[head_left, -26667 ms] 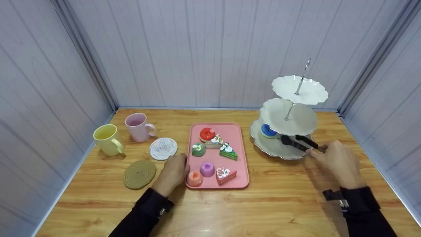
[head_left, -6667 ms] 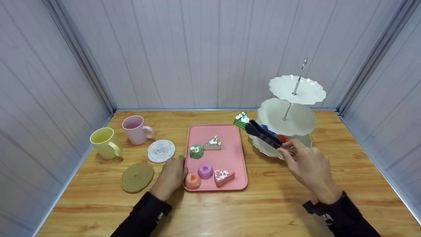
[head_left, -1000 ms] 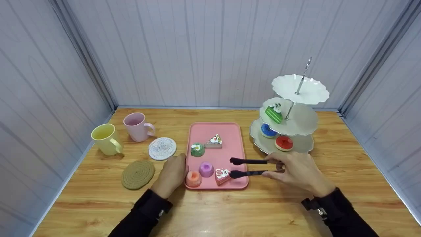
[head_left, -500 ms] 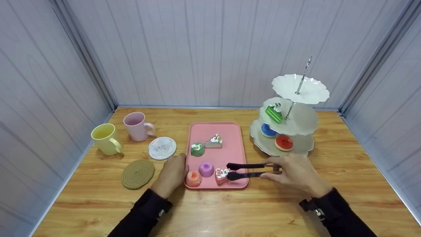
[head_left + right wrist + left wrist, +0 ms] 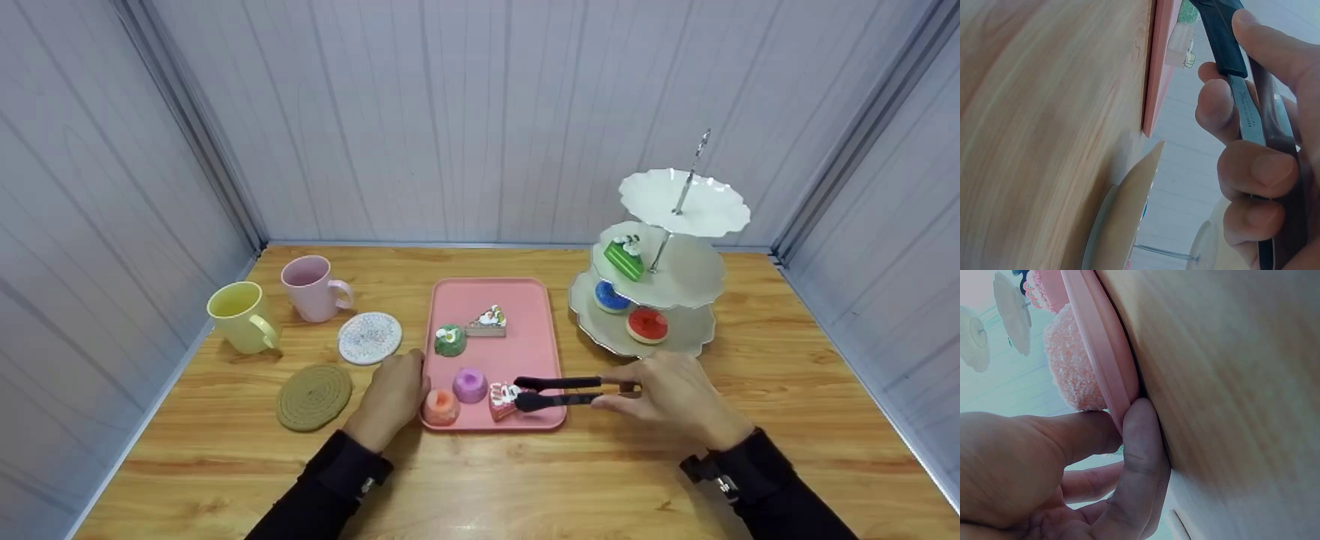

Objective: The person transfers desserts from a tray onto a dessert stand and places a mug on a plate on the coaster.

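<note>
My left hand [image 5: 391,396] pinches the left rim of the pink tray [image 5: 525,300]; in the left wrist view the thumb is over the rim, beside an orange round cake [image 5: 1075,363]. My right hand [image 5: 671,394] grips black-tipped metal tongs [image 5: 566,382]. Their tips lie around the right part of a pink cake slice [image 5: 501,403] at the tray's front right; whether they squeeze it I cannot tell. Also on the tray are a purple round cake [image 5: 470,385], a green round cake [image 5: 450,340] and a white-topped cake slice [image 5: 487,322].
Right of the tray stands a three-tier white stand [image 5: 686,262]. A green cake slice [image 5: 625,260] sits on its middle tier, a blue donut [image 5: 611,298] and a red donut [image 5: 647,325] below. Left are a yellow mug [image 5: 244,319], pink mug [image 5: 311,289], white coaster [image 5: 370,338] and tan coaster [image 5: 314,398].
The red donut and green cake slice have gone from the tray to the stand's lower and middle tiers. Over the last second the tongs have moved left and narrowed at the pink slice.
</note>
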`<state>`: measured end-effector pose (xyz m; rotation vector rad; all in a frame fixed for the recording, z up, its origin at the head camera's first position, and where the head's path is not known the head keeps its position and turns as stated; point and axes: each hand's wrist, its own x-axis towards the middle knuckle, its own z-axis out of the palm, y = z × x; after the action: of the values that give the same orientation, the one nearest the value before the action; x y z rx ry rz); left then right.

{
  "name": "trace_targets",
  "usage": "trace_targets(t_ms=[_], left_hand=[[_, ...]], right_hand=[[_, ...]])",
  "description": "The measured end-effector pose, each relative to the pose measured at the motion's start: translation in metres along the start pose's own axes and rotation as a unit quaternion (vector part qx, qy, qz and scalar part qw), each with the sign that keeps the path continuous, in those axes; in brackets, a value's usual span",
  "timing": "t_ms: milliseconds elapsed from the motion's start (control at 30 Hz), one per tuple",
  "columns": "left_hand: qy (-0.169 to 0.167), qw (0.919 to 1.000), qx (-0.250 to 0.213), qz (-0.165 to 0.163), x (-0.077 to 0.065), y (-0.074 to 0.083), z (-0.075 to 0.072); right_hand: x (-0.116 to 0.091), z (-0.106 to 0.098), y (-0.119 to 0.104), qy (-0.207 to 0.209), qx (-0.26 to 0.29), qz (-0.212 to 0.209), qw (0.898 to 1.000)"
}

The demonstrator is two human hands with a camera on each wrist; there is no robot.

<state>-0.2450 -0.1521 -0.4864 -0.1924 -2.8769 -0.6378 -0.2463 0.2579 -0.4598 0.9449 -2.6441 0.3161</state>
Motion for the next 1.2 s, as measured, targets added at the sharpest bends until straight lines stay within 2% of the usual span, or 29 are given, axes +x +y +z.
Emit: trace_targets(t_ms=[33,133,233,367,467,533,733,833,867,967,1067,1200], left_hand=[[-0.004,0.9999,-0.007,-0.006,-0.002,0.004,-0.004],[0.012,0.9999,0.007,-0.004,0.002,-0.005,0.007],[0.021,0.9996,0.013,0.011,0.013,-0.033,0.035],[0.006,0.9999,0.004,0.012,0.009,-0.023,0.023],[-0.004,1.0000,0.001,-0.001,-0.002,0.006,-0.006],[-0.005,1.0000,0.004,-0.003,-0.003,0.007,-0.007],[0.000,1.0000,0.002,0.005,0.000,0.001,-0.001],[0.019,0.9995,0.019,0.019,0.006,-0.013,0.014],[0.021,0.9994,0.021,0.021,0.006,-0.014,0.015],[0.012,0.9996,0.021,0.013,0.007,-0.015,0.016],[-0.003,0.9999,0.012,0.003,0.005,-0.009,0.009],[0.006,0.9994,0.034,0.007,0.011,-0.024,0.027]], right_hand=[[0.000,0.000,0.000,0.004,-0.001,-0.004,1.000],[-0.001,0.000,0.000,0.004,0.000,-0.005,1.000],[-0.001,0.000,0.000,0.000,0.008,-0.004,1.000],[-0.001,0.000,0.001,0.003,0.020,-0.010,1.000],[0.000,-0.001,0.001,0.009,0.016,-0.012,1.000],[0.000,-0.001,0.001,0.013,0.008,-0.009,1.000],[0.001,-0.004,0.001,0.021,-0.006,0.015,1.000],[0.001,-0.005,0.003,0.031,-0.005,0.021,0.999],[0.001,-0.006,0.003,0.038,-0.004,0.021,0.999],[0.000,-0.008,0.004,0.061,-0.005,0.018,0.998],[0.000,-0.012,0.005,0.075,-0.001,0.024,0.997],[-0.001,-0.017,0.004,0.079,0.004,0.043,0.996]])
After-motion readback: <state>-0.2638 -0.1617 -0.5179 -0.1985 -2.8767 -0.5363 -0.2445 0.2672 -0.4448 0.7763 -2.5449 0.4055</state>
